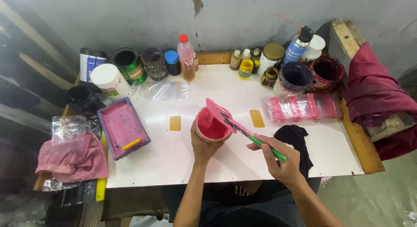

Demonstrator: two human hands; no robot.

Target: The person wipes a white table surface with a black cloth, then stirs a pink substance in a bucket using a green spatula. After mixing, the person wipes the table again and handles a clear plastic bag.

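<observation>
Pink paint tub [211, 126] at table [226, 90] centre, clasped from below by left hand [203, 145] | framed screen [123, 127] coated pink at 9 o'clock | right hand [280, 159] at 4 o'clock pinching green-handled spatula [252, 137], blade in tub | black cloth [295, 142] at 3 o'clock | jars along 12 o'clock edge

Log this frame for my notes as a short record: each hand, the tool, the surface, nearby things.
left hand: grips pink paint can from below, tilted
right hand: holds green-handled tool
tool tip: at the can's rim, pink-smeared
surface: white tabletop
nearby: black cloth, pink framed screen
</observation>
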